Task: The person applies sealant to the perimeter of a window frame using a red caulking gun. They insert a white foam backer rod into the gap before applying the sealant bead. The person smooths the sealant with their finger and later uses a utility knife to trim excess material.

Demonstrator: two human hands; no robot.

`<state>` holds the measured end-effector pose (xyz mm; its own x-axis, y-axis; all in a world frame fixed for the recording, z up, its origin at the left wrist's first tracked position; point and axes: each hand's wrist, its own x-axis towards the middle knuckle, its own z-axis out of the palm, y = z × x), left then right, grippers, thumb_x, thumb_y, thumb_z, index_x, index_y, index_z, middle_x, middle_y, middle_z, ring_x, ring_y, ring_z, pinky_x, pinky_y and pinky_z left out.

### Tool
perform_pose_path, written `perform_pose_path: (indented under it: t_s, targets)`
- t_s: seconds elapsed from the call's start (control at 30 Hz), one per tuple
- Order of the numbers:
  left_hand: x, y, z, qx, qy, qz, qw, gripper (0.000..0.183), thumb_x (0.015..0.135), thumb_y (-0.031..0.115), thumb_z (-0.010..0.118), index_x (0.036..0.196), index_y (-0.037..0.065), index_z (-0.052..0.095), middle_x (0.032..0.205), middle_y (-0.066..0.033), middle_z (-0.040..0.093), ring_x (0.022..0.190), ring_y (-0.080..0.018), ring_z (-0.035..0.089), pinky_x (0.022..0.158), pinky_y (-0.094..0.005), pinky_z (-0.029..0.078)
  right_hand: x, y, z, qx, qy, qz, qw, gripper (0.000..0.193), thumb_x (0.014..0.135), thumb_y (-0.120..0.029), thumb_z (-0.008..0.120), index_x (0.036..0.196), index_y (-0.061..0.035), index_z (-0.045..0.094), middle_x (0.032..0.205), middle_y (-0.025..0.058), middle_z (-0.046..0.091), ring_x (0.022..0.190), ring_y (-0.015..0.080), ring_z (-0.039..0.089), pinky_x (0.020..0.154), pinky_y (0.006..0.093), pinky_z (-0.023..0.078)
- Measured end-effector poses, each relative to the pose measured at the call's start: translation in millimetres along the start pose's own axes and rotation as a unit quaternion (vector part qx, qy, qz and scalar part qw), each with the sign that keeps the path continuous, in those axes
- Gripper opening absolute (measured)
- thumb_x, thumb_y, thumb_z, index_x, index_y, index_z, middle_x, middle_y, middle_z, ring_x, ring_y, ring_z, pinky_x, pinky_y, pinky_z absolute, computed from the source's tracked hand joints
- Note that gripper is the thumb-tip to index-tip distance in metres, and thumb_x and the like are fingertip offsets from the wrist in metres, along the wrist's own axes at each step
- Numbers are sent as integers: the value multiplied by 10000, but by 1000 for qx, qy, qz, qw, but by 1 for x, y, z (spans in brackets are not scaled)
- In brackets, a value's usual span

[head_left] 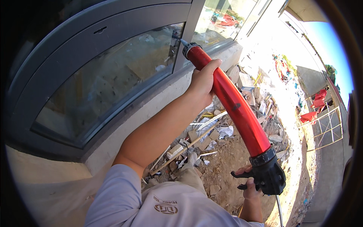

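Over rubble-strewn brown dirt ground (227, 162), beside a wide dark-grey window frame (113, 36) holding glass panes (113, 79), a long red tubular caulking gun (236, 108) slants down and away from the glass. I see the left hand's grip (204, 81) closed snugly around the front of its barrel, thumb (211, 66) across the top, while the right hand's grip (252, 191) curls, partly hidden, about the black rear handle (268, 174). The pale conical nozzle (183, 42) sits right by the frame, but whether they touch I cannot tell.
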<state>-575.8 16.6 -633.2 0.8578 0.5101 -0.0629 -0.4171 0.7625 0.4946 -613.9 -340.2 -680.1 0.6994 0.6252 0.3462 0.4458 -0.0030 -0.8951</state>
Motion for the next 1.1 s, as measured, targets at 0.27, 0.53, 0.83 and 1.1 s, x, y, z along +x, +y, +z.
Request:
perform_pose_path:
  t_s: [0.27,0.53,0.83,1.1]
  targets:
    - [5,-28,-48,-32,34,-50,998,452,883,247,738,1175,53,453,991,-131,585,980,-319,647,919,-548,571,-31,74,-20,-170,-68,60,981,433,956,-418,663,1151,-47,554,958,138,688,909,258,693,855,430,575]
    - [10,-55,-88,-22,88,-85,992,449,848,247,746,1146,69,461,990,-112,585,953,-274,641,914,-535,575,-48,125,-9,-197,-92,81,973,391,989,-397,614,1157,-46,573,970,118,690,898,228,681,814,386,561]
    - [22,-79,-115,-28,127,-99,987,429,836,254,738,1125,66,482,977,-109,582,924,-275,632,882,-529,576,-46,149,-12,-196,-120,91,969,390,1000,-397,592,1169,-45,596,965,102,696,894,217,675,821,374,549]
    - [26,-84,-118,-45,129,-91,986,398,869,270,681,1107,34,466,953,-145,589,895,-314,664,817,-517,594,-34,97,-20,-196,-131,142,961,539,946,-483,650,1230,-31,577,824,61,646,718,174,608,666,332,487]
